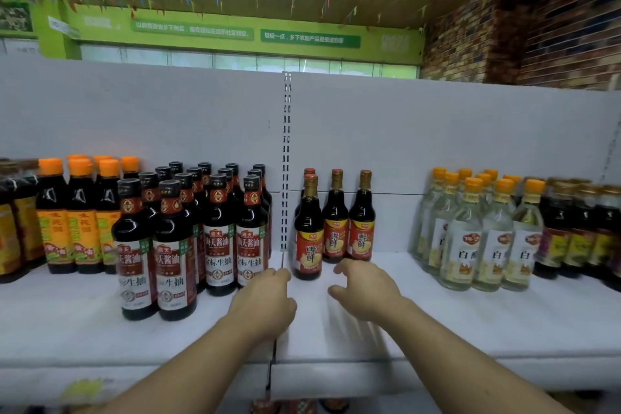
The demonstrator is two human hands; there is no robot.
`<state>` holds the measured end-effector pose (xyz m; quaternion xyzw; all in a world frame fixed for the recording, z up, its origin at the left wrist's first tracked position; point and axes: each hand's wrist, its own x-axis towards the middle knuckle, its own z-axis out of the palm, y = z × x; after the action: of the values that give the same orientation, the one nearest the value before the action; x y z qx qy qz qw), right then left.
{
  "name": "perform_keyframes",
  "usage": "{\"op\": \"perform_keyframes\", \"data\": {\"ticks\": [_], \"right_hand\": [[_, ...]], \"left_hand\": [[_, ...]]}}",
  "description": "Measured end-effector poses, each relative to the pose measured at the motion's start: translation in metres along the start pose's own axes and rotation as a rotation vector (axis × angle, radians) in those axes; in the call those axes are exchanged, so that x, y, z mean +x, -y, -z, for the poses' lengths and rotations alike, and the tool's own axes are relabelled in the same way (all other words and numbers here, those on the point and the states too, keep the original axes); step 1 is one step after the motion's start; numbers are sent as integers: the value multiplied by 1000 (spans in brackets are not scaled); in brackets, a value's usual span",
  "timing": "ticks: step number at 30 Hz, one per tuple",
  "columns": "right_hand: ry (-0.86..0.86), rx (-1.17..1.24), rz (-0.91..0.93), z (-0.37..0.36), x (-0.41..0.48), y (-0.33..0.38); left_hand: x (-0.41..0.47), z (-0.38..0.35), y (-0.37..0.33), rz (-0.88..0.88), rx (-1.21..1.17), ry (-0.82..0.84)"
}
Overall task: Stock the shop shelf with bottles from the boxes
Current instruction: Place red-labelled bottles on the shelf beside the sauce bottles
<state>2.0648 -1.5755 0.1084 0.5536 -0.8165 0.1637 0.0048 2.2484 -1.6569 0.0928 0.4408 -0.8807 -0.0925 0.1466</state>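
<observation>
A white shop shelf (336,339) runs across the view. On it stand red-labelled dark sauce bottles with red-gold caps: one in front (307,232), one hidden behind it, and two more to the right (362,222). My left hand (265,302) hovers over the shelf just left of the front bottle, fingers loosely curled, holding nothing. My right hand (366,289) is just right of that bottle and in front of the other two, fingers relaxed and empty. Neither hand touches a bottle.
Several black-capped soy sauce bottles (174,245) crowd the shelf to the left, with orange-capped dark bottles (80,218) beyond. Clear white vinegar bottles (470,235) and more dark bottles (578,232) stand right. A slotted upright (286,161) splits the back panel.
</observation>
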Motion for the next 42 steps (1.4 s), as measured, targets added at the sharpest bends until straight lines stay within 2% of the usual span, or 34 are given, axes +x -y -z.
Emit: {"op": "perform_keyframes", "data": {"ticks": [12,23,33,42], "right_hand": [[-41,138,-77,2,-121,77],[47,238,-127,-57,-210,99],[326,198,-226,-166,-259,40],[594,226,-249,-305,-314,-20]], "left_hand": [[-119,18,36,-91,-171,-75],[-208,-35,73,-89,-304,-31],[-257,-155,94,56,-257,229],[-332,-291,123,208,-214,492]]}}
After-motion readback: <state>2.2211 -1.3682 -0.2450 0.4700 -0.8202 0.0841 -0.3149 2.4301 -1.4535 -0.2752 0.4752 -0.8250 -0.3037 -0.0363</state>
